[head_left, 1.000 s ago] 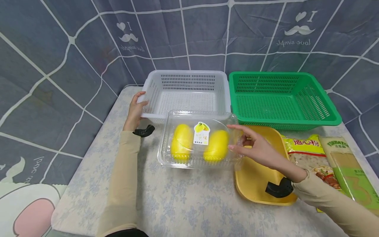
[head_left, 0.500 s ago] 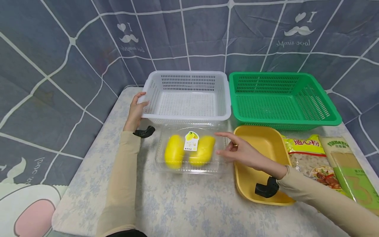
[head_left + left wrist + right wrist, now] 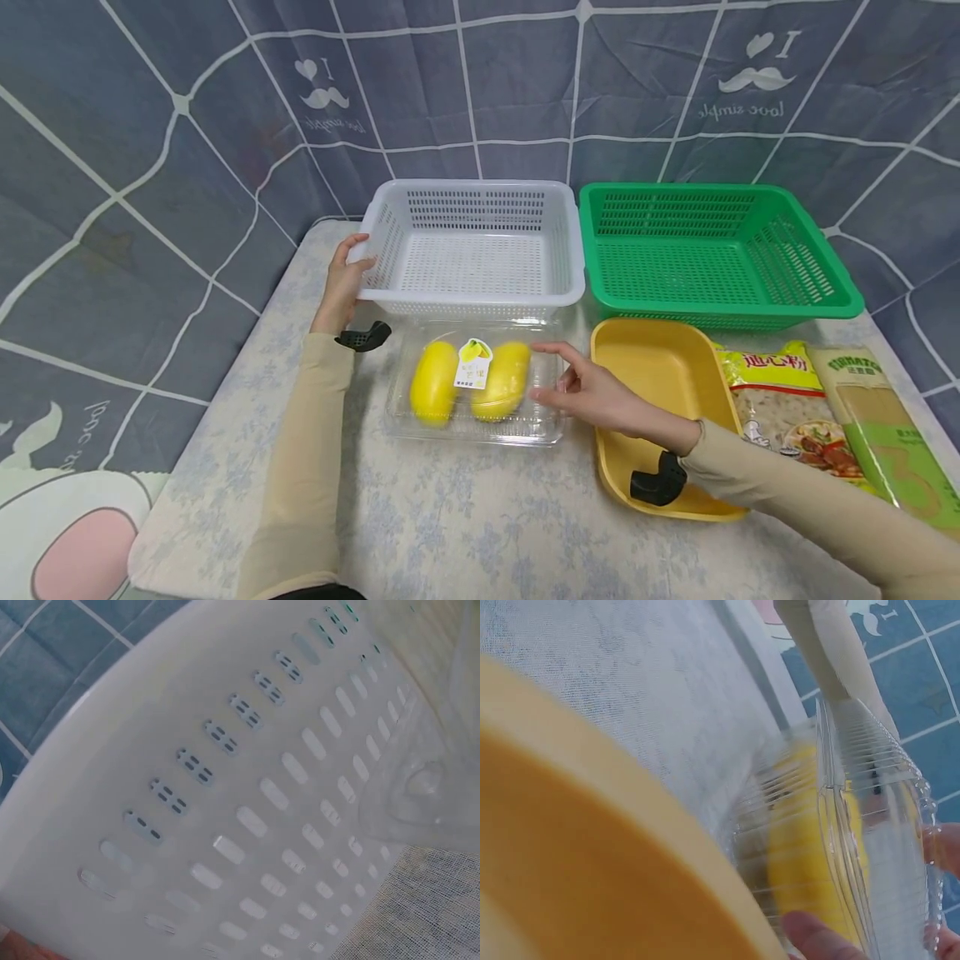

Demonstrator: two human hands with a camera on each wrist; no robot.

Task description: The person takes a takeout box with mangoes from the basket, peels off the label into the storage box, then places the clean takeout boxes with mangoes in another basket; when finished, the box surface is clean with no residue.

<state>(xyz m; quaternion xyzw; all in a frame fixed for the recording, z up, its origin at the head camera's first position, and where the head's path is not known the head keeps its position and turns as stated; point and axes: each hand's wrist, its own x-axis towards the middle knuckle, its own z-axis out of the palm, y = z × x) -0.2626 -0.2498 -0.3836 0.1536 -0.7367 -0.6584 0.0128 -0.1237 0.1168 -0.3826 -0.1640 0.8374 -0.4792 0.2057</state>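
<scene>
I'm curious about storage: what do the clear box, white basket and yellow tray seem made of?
Clear box: likely thin plastic, transparent and glossy; highlights run along its ribbed edges.
White basket: probably moulded plastic, smooth, softly shiny; rows of slots pierce its walls.
Yellow tray: perhaps smooth plastic with a low sheen, judging by its rounded rim; coated metal is possible.

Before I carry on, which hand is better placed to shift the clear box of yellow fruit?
Probably the right hand: its thumb and fingers are at the right side of the clear box. The left hand grips the white basket and would likely need to let go.
</scene>
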